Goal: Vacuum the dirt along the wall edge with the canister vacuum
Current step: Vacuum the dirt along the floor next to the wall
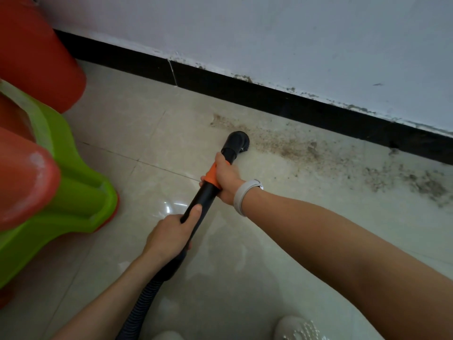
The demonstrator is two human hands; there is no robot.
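Observation:
A black vacuum wand [205, 196] with an orange collar runs from a ribbed hose [144, 300] at the bottom up to a round black nozzle [238, 141]. The nozzle rests on the floor at the left end of a band of brown dirt [301, 148] along the black baseboard [269, 94]. My right hand [225, 179], with a white wristband, grips the wand at the orange collar. My left hand [171, 235] grips the wand lower down, near the hose joint. The canister itself is out of sight.
Stacked red and green plastic stools [49, 155] fill the left side, close to the wall. A stained white wall [294, 40] rises above the baseboard. More dirt [424, 185] lies further right. My shoes [299, 327] show at the bottom edge on glossy beige tiles.

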